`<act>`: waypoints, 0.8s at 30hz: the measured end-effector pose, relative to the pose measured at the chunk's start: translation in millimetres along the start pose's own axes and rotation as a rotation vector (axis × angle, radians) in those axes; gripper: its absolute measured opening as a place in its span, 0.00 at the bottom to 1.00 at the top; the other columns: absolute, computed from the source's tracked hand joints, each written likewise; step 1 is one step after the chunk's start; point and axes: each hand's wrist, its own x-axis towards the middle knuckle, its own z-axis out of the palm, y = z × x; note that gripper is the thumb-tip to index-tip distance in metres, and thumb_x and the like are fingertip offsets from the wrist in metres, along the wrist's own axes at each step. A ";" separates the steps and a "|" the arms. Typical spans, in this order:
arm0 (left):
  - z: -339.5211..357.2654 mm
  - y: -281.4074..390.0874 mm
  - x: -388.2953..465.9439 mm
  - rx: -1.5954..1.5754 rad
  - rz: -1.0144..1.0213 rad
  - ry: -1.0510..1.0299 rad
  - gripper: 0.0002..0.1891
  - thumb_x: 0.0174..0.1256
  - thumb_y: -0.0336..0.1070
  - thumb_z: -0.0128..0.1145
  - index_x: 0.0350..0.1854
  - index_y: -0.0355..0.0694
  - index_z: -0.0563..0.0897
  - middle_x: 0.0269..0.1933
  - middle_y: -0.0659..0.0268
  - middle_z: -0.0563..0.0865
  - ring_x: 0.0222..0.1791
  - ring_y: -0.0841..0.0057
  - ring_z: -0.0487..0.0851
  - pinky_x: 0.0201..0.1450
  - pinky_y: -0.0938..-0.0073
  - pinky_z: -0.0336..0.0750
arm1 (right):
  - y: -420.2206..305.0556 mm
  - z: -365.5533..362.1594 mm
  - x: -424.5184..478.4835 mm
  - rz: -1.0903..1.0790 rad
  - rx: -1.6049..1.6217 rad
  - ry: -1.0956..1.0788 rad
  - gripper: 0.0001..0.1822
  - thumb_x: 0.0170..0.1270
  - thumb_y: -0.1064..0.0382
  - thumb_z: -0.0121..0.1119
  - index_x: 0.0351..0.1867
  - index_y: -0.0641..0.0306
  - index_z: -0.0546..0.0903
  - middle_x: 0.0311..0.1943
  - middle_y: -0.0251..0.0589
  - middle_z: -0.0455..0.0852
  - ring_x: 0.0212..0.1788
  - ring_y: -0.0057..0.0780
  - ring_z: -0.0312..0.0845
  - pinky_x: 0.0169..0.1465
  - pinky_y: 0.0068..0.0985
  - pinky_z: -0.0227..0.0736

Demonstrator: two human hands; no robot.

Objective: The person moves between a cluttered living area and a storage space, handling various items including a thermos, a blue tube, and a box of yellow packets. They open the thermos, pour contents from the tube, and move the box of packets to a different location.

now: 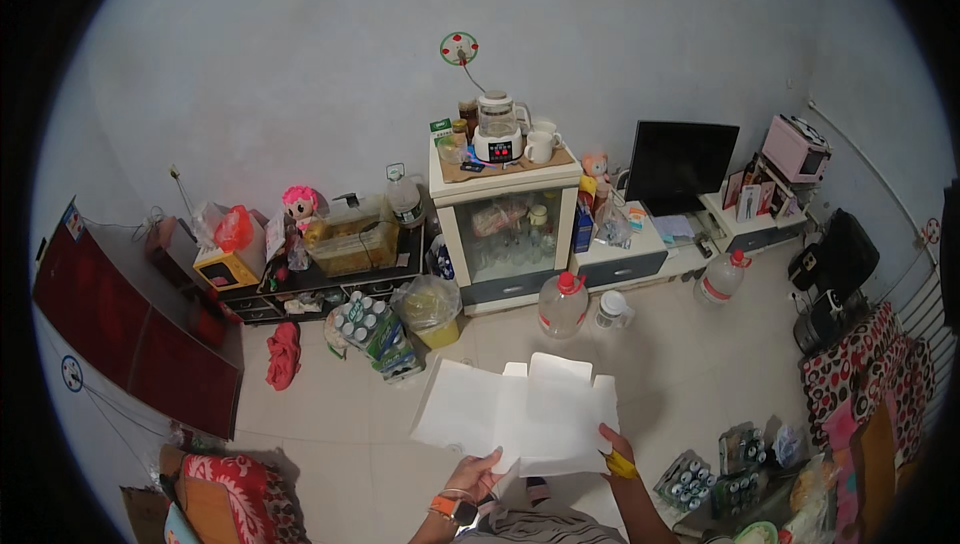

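Observation:
A white unfolded cardboard box [559, 413] with flaps and a fold down its middle is spread out before me, low in the head view. My left hand [476, 473] pinches its near edge between thumb and fingers; an orange-banded watch is on that wrist. On the right side, my right hand [619, 443] grips the edge of the cardboard, with something yellow at the palm or wrist that I cannot name. Beyond the cardboard, a large clear plastic bottle with a red cap [562, 307] stands on the floor beside a clear jug with a white lid [612, 310].
A yellow bin with a plastic liner [435, 326] and stacked can packs [380, 337] stand left of the white cabinet [517, 244]. A red cloth [283, 356] lies on the floor. Another large bottle [721, 277] stands further right. More can packs [686, 480] lie at lower right.

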 end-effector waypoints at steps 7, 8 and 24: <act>7.5 -37.7 21.2 -0.297 0.147 -0.140 0.16 0.68 0.36 0.50 0.49 0.26 0.70 0.48 0.55 0.79 0.49 0.67 0.79 0.51 0.63 0.78 | -18.1 16.0 -7.0 0.072 0.197 -0.172 0.20 0.65 0.57 0.52 0.53 0.68 0.73 0.45 0.43 0.81 0.43 0.33 0.79 0.48 0.30 0.74; 8.1 -34.1 23.1 -0.264 0.119 -0.126 0.18 0.67 0.40 0.52 0.51 0.31 0.69 0.49 0.59 0.79 0.49 0.67 0.79 0.51 0.63 0.78 | -25.0 17.8 -8.5 0.046 0.181 -0.158 0.20 0.65 0.57 0.52 0.54 0.68 0.72 0.45 0.43 0.81 0.44 0.34 0.79 0.49 0.31 0.74; 88.1 -4.6 47.7 -0.095 0.230 0.223 0.23 0.67 0.46 0.51 0.57 0.36 0.68 0.52 0.60 0.79 0.53 0.63 0.76 0.59 0.57 0.70 | -38.7 39.1 -7.6 -0.019 0.254 -0.179 0.28 0.69 0.45 0.45 0.59 0.66 0.67 0.51 0.39 0.78 0.50 0.30 0.74 0.54 0.29 0.68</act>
